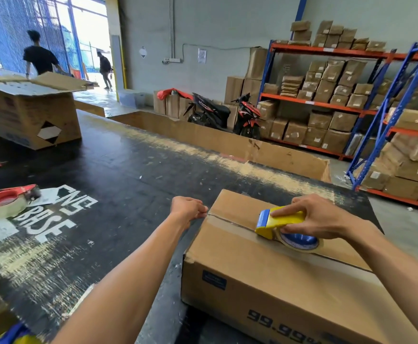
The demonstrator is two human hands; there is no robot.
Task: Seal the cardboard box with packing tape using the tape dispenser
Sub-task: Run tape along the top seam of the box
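Observation:
A closed brown cardboard box (272, 276) lies on the black table at the lower right, its flap seam running from the far left corner toward me. A strip of clear tape (230, 222) covers the seam between the corner and the dispenser. My right hand (319, 218) grips the yellow and blue tape dispenser (286, 228), which rests on the box top over the seam. My left hand (189, 208) pinches the tape's end at the box's far left corner, fingers closed on the edge.
A second tape dispenser, red (9, 198), lies on white printed sheets at the left. A large open carton (31, 115) stands at the far left of the table. Low cardboard walls, two parked scooters (224, 115) and shelves of parcels (327, 95) lie beyond. Two people walk near the doorway.

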